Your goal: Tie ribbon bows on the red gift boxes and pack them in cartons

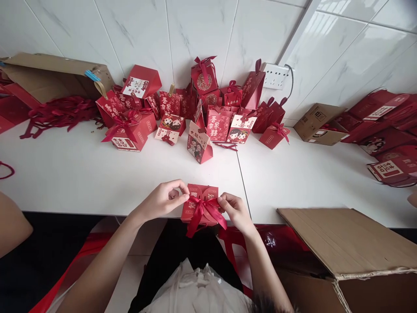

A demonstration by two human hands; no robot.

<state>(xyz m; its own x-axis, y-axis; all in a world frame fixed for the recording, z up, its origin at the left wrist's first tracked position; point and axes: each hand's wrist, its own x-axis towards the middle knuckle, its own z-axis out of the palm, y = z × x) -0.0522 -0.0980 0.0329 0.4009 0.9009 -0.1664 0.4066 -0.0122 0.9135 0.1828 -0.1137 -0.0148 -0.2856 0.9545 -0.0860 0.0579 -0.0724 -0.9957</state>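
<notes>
A red gift box (202, 191) with pale printed characters sits at the table's front edge, right before me. Across its top a dark red satin ribbon (202, 208) is tied in a bow, its tails hanging over the near side. My left hand (169, 198) pinches the bow's left loop between thumb and forefinger. On the other side, my right hand (235, 208) has its thumb and forefinger closed on the right loop. Beyond the hands stands a small triangular box (198, 143) with a printed couple on it.
Several red gift boxes (220, 124) crowd against the tiled wall. At left lie loose ribbons (65, 113) by an open carton (55, 74). A large cardboard box (352, 239) stands at lower right. A power strip (276, 76) is on the wall. Another person's arm (13, 226) shows at left.
</notes>
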